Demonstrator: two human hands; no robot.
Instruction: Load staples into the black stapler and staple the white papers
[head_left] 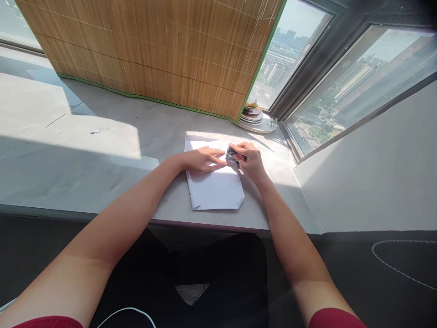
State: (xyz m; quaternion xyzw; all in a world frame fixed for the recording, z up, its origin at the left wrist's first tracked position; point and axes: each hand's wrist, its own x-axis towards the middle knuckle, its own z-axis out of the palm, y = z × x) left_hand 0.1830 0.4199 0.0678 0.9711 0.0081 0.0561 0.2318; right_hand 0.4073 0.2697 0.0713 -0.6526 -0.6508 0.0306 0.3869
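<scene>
The paper (pixel 216 189) lies on the table (pixel 85 177), its lower corners creased. The left hand (pixel 205 159) rests on the upper half of the paper, grip spread, fingertips just beside a small black-and-metal tool (pixel 231 154). The right hand (pixel 251 160), at the paper's right edge, has its grip pinching this tool. Beyond the paper hangs a blind (pixel 153 50); plates (pixel 251 117) are stacked beyond its upper right corner.

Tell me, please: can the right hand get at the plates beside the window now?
Probably not as it is: the right hand holds a dark tool. The near side of the plates seems free, though the blind hides their left part.
</scene>
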